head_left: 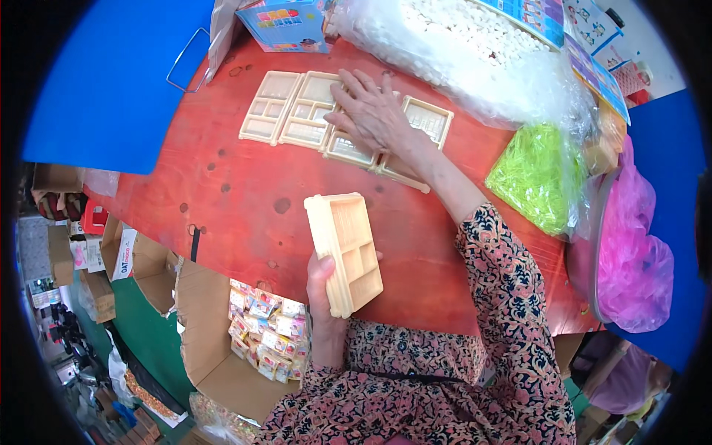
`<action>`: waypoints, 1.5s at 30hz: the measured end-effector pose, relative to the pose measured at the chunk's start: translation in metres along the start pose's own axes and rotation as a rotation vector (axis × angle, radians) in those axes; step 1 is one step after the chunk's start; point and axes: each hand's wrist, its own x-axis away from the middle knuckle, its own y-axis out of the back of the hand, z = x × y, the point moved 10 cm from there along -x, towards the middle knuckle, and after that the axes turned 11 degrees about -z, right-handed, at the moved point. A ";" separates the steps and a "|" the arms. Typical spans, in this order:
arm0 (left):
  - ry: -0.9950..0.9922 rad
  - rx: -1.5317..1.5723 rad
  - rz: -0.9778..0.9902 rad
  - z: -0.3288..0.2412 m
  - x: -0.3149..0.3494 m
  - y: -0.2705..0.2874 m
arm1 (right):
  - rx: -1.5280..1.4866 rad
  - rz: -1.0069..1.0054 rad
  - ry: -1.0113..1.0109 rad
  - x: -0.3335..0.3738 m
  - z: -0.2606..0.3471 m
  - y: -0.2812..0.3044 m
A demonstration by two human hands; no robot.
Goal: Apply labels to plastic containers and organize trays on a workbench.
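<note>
Slippage worries us: our left hand point(324, 285) grips a cream tray stack point(345, 252) only at its six o'clock end, while our right hand point(374, 111) lies open-palmed on the laid-out trays point(308, 111) at twelve o'clock, liable to nudge them askew.

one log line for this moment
left hand: holds tray stack | right hand: flat on laid trays | red table

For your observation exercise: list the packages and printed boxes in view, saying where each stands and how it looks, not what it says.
Printed carton: table's far edge, blue with bright pictures.
Flat printed sheets: far right, blue, colourful.
Small packets: in open brown box below the table, multicoloured.
Brown carton: left of it, white label.
</note>
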 end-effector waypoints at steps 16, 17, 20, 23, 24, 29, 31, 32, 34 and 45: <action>0.033 0.084 0.012 -0.005 0.003 0.000 | -0.177 -0.127 0.068 -0.046 0.045 -0.016; 0.032 0.094 -0.001 -0.005 0.003 0.001 | -0.154 -0.085 0.081 -0.048 0.048 -0.025; 0.039 0.116 0.007 -0.003 0.003 0.003 | -0.153 -0.084 0.108 -0.045 0.058 -0.032; 0.014 0.125 0.009 -0.003 0.002 0.007 | -0.138 -0.109 0.155 -0.041 0.071 -0.029; 0.018 0.126 0.011 -0.004 0.002 0.005 | -0.135 -0.106 0.153 -0.040 0.071 -0.027; -0.018 0.038 0.003 -0.007 0.002 0.007 | -0.198 -0.012 0.077 -0.025 0.059 -0.007; -0.014 0.052 0.002 -0.006 0.002 0.008 | -0.181 -0.009 0.078 -0.017 0.054 0.002; -0.009 0.065 -0.002 -0.005 0.002 0.008 | -0.167 -0.006 0.080 -0.013 0.051 0.006; -0.018 0.055 -0.006 -0.007 0.004 0.007 | -0.134 0.008 0.065 0.000 0.040 0.013; 0.025 0.036 0.015 0.007 0.007 0.006 | -0.113 0.044 0.021 0.027 0.036 0.021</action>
